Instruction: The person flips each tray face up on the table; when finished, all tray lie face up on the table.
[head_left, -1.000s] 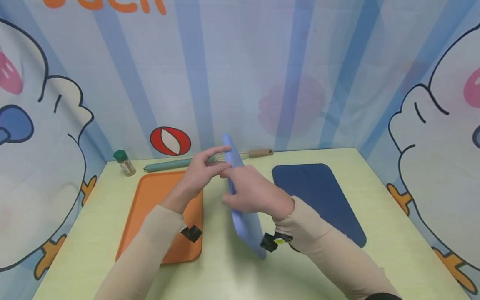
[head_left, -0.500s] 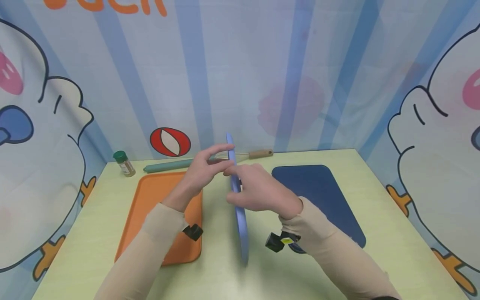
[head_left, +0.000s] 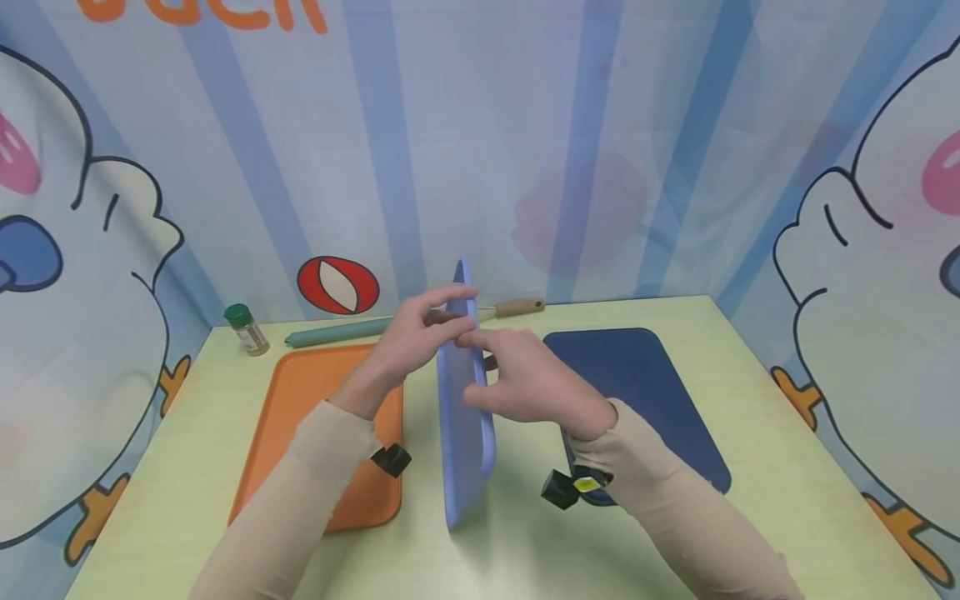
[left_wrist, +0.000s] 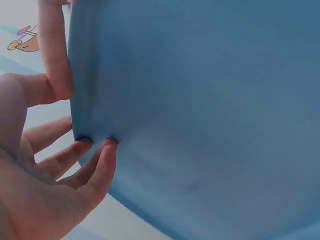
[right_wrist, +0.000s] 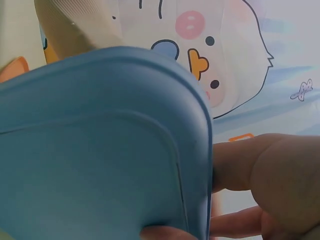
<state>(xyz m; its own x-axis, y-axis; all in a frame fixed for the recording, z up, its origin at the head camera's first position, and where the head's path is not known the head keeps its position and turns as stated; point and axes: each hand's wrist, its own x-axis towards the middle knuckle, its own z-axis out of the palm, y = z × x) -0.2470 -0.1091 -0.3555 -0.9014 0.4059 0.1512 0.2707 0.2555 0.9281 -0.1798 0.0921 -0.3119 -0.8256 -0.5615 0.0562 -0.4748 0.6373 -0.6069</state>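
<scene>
A light blue tray (head_left: 461, 433) stands on its long side between my hands, over the middle of the table. Its left face shows in the head view. My left hand (head_left: 408, 337) holds the upper edge from the left; in the left wrist view, several fingertips (left_wrist: 107, 150) press on the tray's broad face (left_wrist: 200, 110). Just nearer, my right hand (head_left: 528, 379) pinches the same edge from the right. The right wrist view has the tray's rounded corner (right_wrist: 170, 90) with raised rim, a thumb or finger (right_wrist: 235, 162) at its edge and a fingertip on its face.
An orange tray (head_left: 300, 417) lies at left and a dark blue tray (head_left: 637, 392) at right. Along the back are a green-capped spice jar (head_left: 247, 329), a teal stick-like tool (head_left: 337, 332) and a whisk (head_left: 517, 307) with a wooden handle. A printed curtain (head_left: 480, 150) hangs behind.
The light blue tray has turned between my hands: its near end swung from right to left, and its left face now shows instead of its right. Both hands shifted slightly right.
</scene>
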